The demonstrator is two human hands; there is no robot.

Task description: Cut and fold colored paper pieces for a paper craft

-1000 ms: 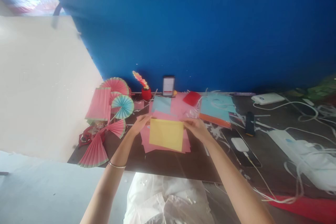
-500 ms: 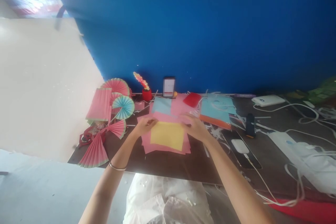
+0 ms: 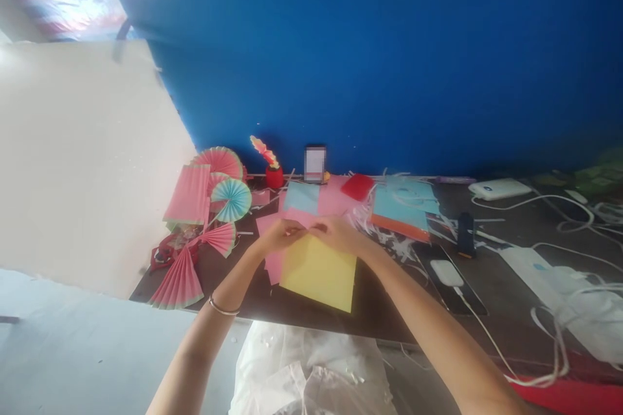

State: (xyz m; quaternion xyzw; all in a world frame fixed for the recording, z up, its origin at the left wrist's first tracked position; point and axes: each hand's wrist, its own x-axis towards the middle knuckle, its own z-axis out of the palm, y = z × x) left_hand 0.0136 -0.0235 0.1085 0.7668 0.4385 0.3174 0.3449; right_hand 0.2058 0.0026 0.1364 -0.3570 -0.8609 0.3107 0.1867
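A yellow sheet of paper point(image 3: 318, 275) slants over the front of the table, its lower right corner turned toward me. At its upper edge, my left hand point(image 3: 281, 237) pinches the paper with bent fingers. My right hand point(image 3: 335, 234) is closed on that same edge, close beside the left, thumbs and fingertips nearly meeting. Pink paper point(image 3: 267, 225) lies under and to the left of the yellow sheet, partly covered. Just beyond my hands rests a light blue sheet point(image 3: 302, 196) on more pink paper. The exact fold or grip at my fingertips is too small to make out.
Pleated pink fans point(image 3: 178, 279) and a blue pleated fan point(image 3: 232, 200) stand at the left. A red pot point(image 3: 274, 176) and a small framed screen point(image 3: 315, 163) are at the back. Rightward lie blue sheets point(image 3: 406, 201), paper scraps, a phone point(image 3: 452, 285), cables and a power strip point(image 3: 530, 272).
My hands have come together at the yellow sheet's upper edge. The sheet has turned and shifted toward me and to the right, showing larger and covering more of the pink paper.
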